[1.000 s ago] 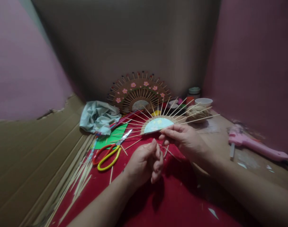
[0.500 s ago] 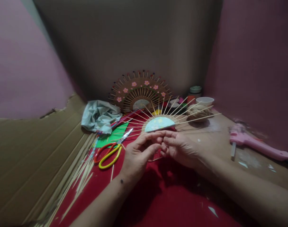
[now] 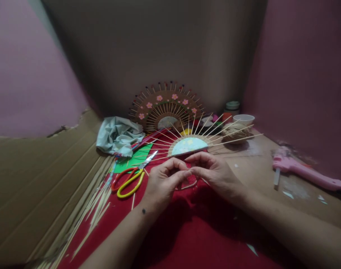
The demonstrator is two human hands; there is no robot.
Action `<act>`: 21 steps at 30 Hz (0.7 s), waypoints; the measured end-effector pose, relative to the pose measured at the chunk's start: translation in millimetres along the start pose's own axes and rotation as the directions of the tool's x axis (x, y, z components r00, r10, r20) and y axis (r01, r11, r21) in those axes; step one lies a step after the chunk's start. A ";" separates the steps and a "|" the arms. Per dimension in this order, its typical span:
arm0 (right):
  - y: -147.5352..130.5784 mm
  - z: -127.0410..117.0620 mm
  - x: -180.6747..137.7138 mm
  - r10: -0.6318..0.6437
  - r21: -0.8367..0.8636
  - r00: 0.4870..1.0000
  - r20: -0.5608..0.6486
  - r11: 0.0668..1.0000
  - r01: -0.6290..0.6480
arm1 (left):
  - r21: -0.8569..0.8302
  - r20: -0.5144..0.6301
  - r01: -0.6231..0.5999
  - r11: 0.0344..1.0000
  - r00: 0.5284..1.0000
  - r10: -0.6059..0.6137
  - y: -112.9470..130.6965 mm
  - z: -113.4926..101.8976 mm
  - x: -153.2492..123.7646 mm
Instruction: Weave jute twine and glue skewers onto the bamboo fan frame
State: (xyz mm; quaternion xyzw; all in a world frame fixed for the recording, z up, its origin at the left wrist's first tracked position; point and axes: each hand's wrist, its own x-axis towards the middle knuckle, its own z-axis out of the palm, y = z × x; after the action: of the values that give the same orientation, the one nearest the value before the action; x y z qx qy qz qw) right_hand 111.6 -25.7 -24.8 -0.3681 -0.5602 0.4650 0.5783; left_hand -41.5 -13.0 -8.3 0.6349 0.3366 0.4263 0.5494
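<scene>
Pale twine [image 3: 188, 186] curved beneath the left hand [image 3: 167, 178] and right hand [image 3: 215, 175], fingertips together, grip unclear, near the stick-rayed half-disc [image 3: 190, 146]; fine twine-work seemed in hand, the next move apparently calling for steady fingers.

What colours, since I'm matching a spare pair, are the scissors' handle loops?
One loop is orange-red, the other loop yellow; see the head view.

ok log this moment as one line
left hand, right hand: fingertips together; held item: unclear; cord: below fingertips; stick fan: beyond hands; scissors: beside left hand
</scene>
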 end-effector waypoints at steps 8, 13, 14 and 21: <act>9.5 -0.6 4.6 0.214 0.421 0.969 0.120 0.874 -0.245 | -0.040 -0.030 -0.109 0.993 0.994 0.107 0.1 -9.1 5.2; 10.1 -1.7 1.6 0.301 0.485 0.885 0.355 0.750 -0.449 | 0.431 0.044 -0.445 0.785 0.879 0.474 -3.2 -6.6 1.3; 10.3 -2.4 1.2 0.323 0.483 0.860 0.395 0.723 -0.494 | 0.478 0.111 -0.512 0.713 0.841 0.529 -4.1 -5.6 0.3; 13.1 -8.3 3.8 0.519 0.461 0.711 0.474 0.542 -0.703 | 0.670 0.440 -0.693 0.268 0.661 0.609 -16.4 -13.2 1.4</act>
State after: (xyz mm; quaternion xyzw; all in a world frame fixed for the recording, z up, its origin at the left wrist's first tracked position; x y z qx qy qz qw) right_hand 117.9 -17.4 -36.9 -0.2633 -0.2870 0.8404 0.3768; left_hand -52.3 -3.5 -23.7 0.9073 0.1718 0.3837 -0.0049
